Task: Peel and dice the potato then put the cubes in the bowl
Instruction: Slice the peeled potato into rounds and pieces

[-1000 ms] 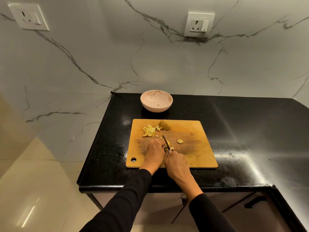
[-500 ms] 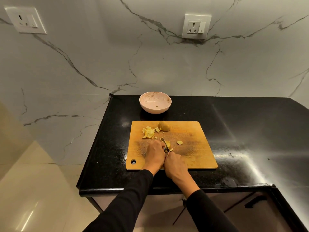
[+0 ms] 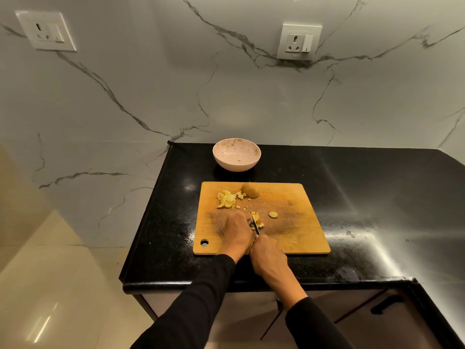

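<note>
Potato [image 3: 256,217] piece under the knife [image 3: 255,226], mid-dice on the cutting board [image 3: 297,222]

Over the last second the blade has worked a little further through the piece and small cubes [image 3: 227,199] lie beyond the grip; the left hand [image 3: 237,231] pins the piece just left of the blade, the right hand [image 3: 268,255] is clenched on the handle nearest the person, a half potato [image 3: 249,190] waits further off, and the bowl [image 3: 236,154] holds almost nothing, so I judge dicing is about halfway
</note>
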